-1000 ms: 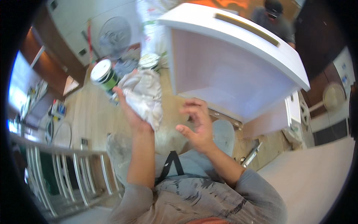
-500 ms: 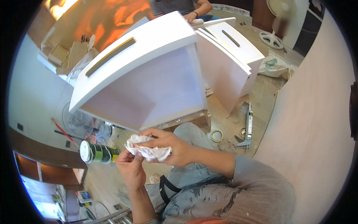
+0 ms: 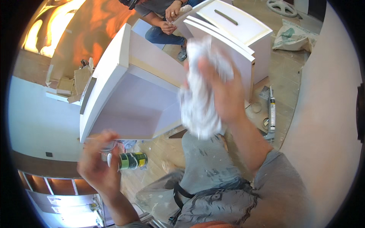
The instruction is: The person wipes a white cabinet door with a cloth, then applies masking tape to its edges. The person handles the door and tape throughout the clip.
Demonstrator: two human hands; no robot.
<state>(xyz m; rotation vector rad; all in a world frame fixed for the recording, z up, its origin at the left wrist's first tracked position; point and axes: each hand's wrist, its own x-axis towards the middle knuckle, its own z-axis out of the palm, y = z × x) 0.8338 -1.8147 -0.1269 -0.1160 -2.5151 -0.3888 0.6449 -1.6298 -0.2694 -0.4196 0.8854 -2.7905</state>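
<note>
Wood-toned floor (image 3: 287, 91) runs under the work area; orange, flame-like light colours the wall (image 3: 106, 36) at upper left. I log the white drawer (image 3: 133, 110) at centre left, open side toward the camera, and a white box (image 3: 247, 30) beyond it to the right. Right hand (image 3: 230, 93): grasping the cloth (image 3: 199, 102), raised in front of the drawer's right edge; both blur. Left hand (image 3: 99, 163): released, fingers half curled, by the drawer's lower left corner. I cannot tell whether it touches. Green bucket (image 3: 133, 160) shows just behind it.

Change against half a second ago: both hands were on the bunched cloth, low, below the drawer. Now the right alone carries it, higher and less compact, and the left is well apart. View has shifted too: I see more of the co-worker (image 3: 156, 15), crouched behind the drawer. Caulking gun (image 3: 272, 114) lies on the floor at right; pale sack (image 3: 294, 36) beyond it.
</note>
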